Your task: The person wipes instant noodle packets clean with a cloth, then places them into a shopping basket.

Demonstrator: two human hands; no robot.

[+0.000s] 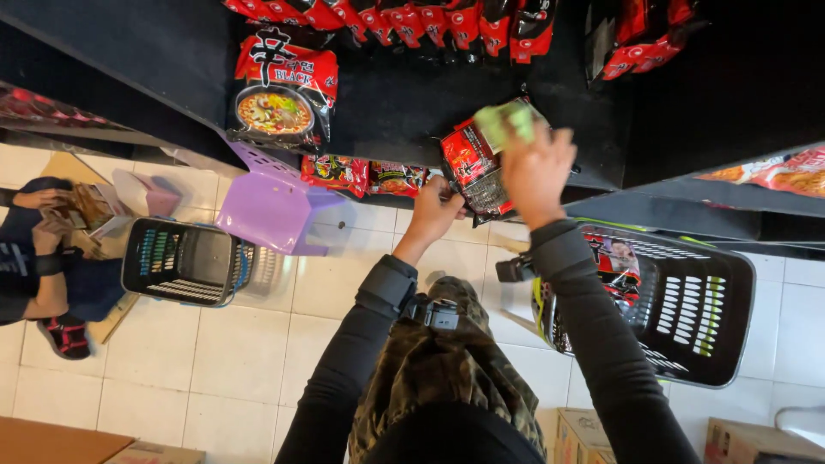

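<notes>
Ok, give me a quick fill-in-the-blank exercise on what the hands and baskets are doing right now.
1. The right hand presses a pale ____ cloth against the red noodle packet.
2. The left hand grips that packet's ____ edge.
3. The black plastic basket hangs on the ____ forearm.
4. The overturned plastic stool is ____.

Missing words: green; lower; right; purple

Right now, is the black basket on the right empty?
No, the black basket holds a red noodle packet near its left rim.
</notes>
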